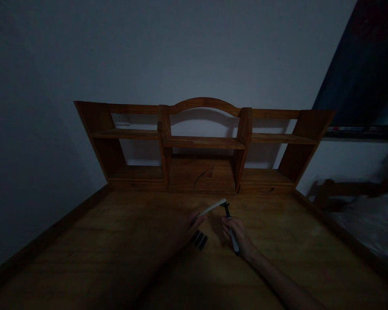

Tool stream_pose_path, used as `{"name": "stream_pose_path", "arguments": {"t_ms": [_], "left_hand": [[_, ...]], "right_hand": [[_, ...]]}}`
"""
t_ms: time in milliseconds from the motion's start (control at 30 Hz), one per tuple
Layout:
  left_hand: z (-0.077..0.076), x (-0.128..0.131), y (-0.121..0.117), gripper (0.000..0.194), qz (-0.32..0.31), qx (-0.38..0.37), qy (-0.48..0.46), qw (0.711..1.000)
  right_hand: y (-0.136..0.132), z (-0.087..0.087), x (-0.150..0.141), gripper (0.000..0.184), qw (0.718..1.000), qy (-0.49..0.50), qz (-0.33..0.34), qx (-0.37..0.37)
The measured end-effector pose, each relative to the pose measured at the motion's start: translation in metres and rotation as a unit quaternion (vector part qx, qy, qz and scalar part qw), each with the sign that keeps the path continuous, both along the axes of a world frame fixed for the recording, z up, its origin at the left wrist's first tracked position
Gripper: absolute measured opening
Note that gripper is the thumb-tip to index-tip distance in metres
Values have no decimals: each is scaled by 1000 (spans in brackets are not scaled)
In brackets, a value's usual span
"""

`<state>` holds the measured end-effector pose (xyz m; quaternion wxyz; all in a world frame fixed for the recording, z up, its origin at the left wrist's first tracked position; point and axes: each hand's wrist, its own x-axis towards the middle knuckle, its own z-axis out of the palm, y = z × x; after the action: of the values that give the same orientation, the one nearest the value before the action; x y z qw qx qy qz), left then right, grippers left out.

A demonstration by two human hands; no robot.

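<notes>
My left hand (191, 226) is closed on the near end of a pale, slim stick (211, 207) that slants up to the right. In my right hand (237, 234) is a razor (233, 241) with a grey and dark handle, its fingers wrapped around it. The razor's dark head points away from me and meets the stick's far end; in this dim light I cannot tell whether they touch. Several small dark blocks (200, 239) lie in a row on the wooden desk (142, 245), just beside my left hand. Their kind is too dark to make out.
A wooden shelf unit (203, 142) with open compartments stands along the desk's back edge against the wall. Raised wooden rims run along both desk sides, including the right rim (336, 230). Beyond it lies pale, crumpled plastic or cloth (371, 219). A dark curtain (358, 69) hangs upper right.
</notes>
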<state>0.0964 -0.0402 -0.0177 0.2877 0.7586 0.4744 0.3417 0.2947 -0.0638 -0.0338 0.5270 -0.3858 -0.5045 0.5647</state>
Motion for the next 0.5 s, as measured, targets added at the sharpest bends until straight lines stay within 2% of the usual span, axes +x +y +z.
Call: {"name": "stream_pose_path", "arguments": {"t_ms": [167,367,500], "left_hand": [[-1,0,-1,39,-8,34,4,999],[4,-2,-3,36,-63,15,-5,998],[2,-4,0,37,-64,4,0,998]], "right_hand": [[0,-2,2,43,999,-31,-11,13],[-5,4,2,43,993,-112,-33,31],[-7,6,1,40,984,-160,-64,41]]}}
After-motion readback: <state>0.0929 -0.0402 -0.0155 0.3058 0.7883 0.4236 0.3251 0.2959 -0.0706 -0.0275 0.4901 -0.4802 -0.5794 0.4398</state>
